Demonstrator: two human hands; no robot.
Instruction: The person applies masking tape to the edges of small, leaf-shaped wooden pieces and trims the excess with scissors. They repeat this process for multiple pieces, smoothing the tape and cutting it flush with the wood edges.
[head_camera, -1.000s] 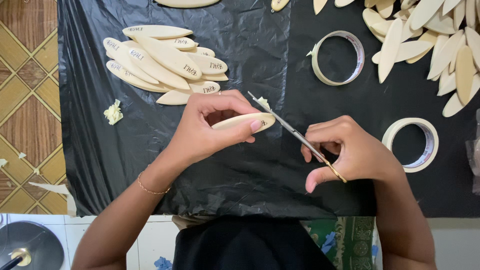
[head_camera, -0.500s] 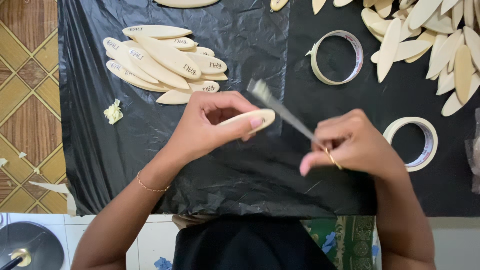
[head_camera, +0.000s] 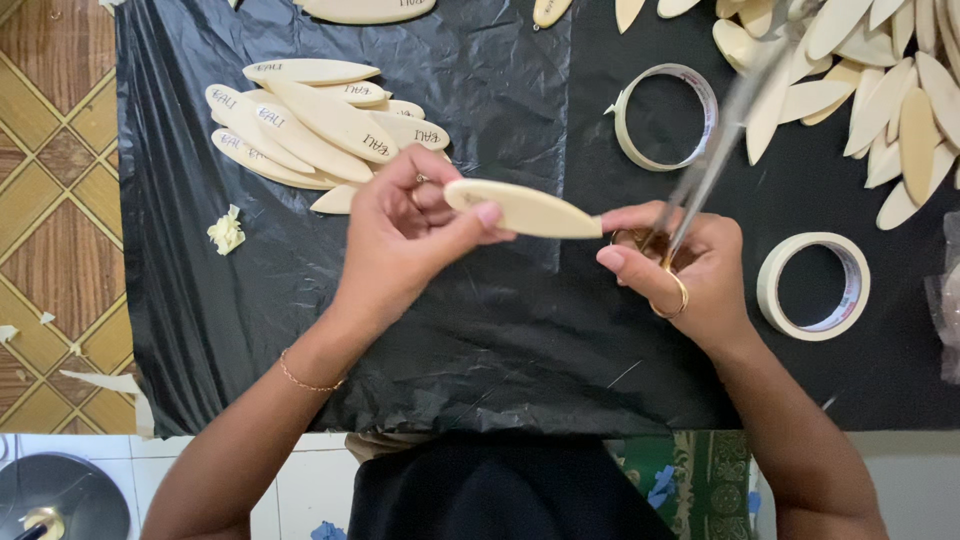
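Observation:
My left hand (head_camera: 405, 240) pinches a pale, leaf-shaped wooden piece (head_camera: 525, 209) and holds it flat above the black plastic sheet (head_camera: 480, 330). My right hand (head_camera: 685, 270) grips a pair of scissors (head_camera: 715, 135) by the gold handles; the blurred blades point up and away to the right. My right fingertip touches the pointed right end of the held piece. A pile of similar pieces with dark lettering (head_camera: 320, 125) lies behind my left hand.
Two rolls of masking tape lie on the sheet, one at the back (head_camera: 665, 117) and one at the right (head_camera: 813, 286). A heap of plain wooden pieces (head_camera: 870, 80) fills the top right. A crumpled tape scrap (head_camera: 227, 231) sits left. Patterned floor tiles (head_camera: 55, 200) border the sheet.
The scissors swung from pointing left at the piece to pointing up and right. My left hand turned the piece level and moved it toward my right hand.

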